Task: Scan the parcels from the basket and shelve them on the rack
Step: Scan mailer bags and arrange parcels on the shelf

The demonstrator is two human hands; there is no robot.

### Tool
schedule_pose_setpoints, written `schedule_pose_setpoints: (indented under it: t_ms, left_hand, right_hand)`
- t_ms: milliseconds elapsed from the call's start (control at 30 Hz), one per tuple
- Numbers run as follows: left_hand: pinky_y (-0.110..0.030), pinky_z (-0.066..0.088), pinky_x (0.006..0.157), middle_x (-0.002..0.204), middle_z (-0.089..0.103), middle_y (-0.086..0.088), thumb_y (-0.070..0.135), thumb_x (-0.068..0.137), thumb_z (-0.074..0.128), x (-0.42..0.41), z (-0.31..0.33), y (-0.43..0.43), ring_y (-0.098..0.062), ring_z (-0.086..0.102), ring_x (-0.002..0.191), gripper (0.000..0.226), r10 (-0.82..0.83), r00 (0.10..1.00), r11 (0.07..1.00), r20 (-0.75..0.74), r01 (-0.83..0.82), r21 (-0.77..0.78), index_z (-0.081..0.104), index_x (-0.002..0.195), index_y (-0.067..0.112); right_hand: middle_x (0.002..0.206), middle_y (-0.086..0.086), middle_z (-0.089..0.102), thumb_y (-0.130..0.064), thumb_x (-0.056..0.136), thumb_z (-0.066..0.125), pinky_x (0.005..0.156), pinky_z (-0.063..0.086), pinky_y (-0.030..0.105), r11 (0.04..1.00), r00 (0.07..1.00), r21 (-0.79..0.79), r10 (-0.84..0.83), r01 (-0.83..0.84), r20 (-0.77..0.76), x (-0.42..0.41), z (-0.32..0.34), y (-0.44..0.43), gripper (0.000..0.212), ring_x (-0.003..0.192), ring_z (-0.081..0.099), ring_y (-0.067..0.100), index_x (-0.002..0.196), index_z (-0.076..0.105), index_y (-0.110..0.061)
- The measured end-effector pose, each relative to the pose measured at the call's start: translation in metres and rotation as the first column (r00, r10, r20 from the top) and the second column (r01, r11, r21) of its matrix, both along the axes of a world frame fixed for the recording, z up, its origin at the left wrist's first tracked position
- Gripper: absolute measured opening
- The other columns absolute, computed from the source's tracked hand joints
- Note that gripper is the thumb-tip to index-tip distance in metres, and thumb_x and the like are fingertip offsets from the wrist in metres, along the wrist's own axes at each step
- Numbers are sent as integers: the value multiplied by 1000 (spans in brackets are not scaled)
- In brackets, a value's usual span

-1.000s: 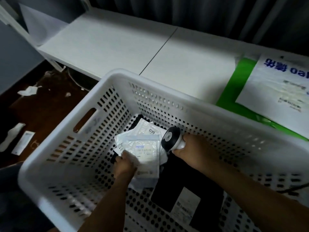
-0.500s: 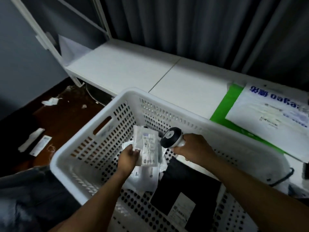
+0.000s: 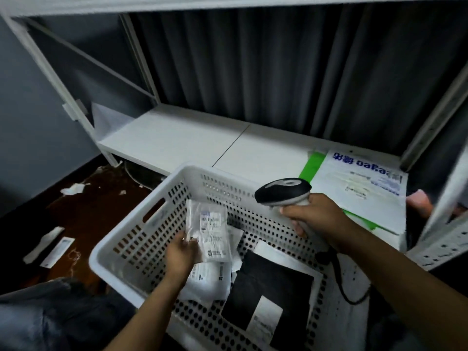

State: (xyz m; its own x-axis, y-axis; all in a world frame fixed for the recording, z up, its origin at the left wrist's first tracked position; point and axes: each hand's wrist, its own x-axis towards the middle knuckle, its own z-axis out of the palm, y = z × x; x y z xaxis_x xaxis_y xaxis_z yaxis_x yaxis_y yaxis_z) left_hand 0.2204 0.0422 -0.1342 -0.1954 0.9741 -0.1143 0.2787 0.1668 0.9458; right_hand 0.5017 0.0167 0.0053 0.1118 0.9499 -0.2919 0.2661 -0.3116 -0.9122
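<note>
Progress looked early to me: one large white-and-green parcel (image 3: 362, 196) lay on the rack (image 3: 177, 140) shelf just beyond the basket (image 3: 228, 177). Over the basket, I had the left hand (image 3: 181, 254) pinching a small white parcel (image 3: 210, 231) upright, while the right hand (image 3: 316, 219) curled its fingers round the scanner (image 3: 282, 191) above the far rim. Scan and shelving remained, I judged; a black parcel (image 3: 273, 282) and white parcels (image 3: 210, 277) waited inside the basket.

Left hand (image 3: 181, 252) holds white parcel (image 3: 208, 231); right hand (image 3: 320, 219) grips scanner (image 3: 282, 191).
</note>
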Motion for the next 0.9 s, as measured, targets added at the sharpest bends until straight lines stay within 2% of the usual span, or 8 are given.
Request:
schedule_pose_setpoints:
  t_ms: [67, 133, 233, 367, 500, 767, 900]
  left_hand:
    - [-37, 53, 71, 90, 72, -3, 7, 94, 56, 4, 5, 0, -27, 66, 81, 20, -16, 1000, 998, 11, 15, 57, 66, 96, 24]
    - [-42, 55, 76, 98, 73, -2, 11, 95, 57, 12, 12, 2, -26, 69, 87, 20, -24, 996, 997, 91, 18, 72, 66, 101, 28]
    - [-36, 56, 74, 100, 72, -1, 2, 95, 54, 27, 24, 7, -20, 68, 85, 24, 23, 972, 998, 233, -36, 52, 63, 107, 22]
    - [-46, 57, 82, 102, 74, -2, 3, 95, 55, 38, 32, 12, -27, 70, 94, 21, 38, 952, 997, 303, -57, 55, 65, 108, 17]
    - [-54, 54, 86, 106, 73, -4, 4, 96, 55, 42, 33, 14, -31, 69, 98, 25, 60, 946, 997, 320, -75, 36, 66, 106, 23]
    - [-50, 56, 78, 96, 74, -1, 3, 95, 55, 51, 34, 15, -28, 70, 88, 24, 55, 961, 995, 272, -76, 66, 66, 98, 24]
    - [-48, 55, 78, 98, 73, -5, 0, 95, 53, 54, 34, 15, -30, 68, 88, 24, 34, 960, 995, 279, -59, 83, 65, 99, 21]
  right_hand:
    - [54, 12, 53, -6, 83, 67, 51, 43, 30, 1000, 999, -21, -3, 2, -39, 3, -2, -4, 22, 42, 50, 18, 63, 57, -3]
    - [56, 12, 51, -5, 84, 67, 50, 41, 29, 999, 996, -31, -11, 9, -87, 5, -3, -5, 21, 42, 49, 18, 65, 56, -3]
    - [53, 10, 53, -7, 85, 67, 49, 44, 28, 1000, 994, -23, -13, 11, -107, 11, -4, -2, 23, 42, 50, 19, 64, 58, -3]
    - [55, 11, 55, -10, 86, 67, 50, 44, 29, 999, 990, -9, -32, 31, -139, 19, -2, 4, 23, 46, 51, 21, 65, 60, -2]
    - [54, 11, 54, -9, 88, 66, 49, 44, 29, 998, 979, 17, -55, 59, -194, 26, 2, 7, 24, 44, 50, 20, 67, 58, 0]
    - [54, 10, 54, -11, 88, 66, 46, 43, 26, 997, 977, 36, -57, 66, -207, 34, 6, 5, 24, 43, 50, 19, 67, 58, -2]
    - [54, 9, 55, -12, 88, 66, 46, 44, 26, 997, 981, 48, -55, 65, -188, 36, 6, 4, 24, 43, 50, 19, 68, 58, -2]
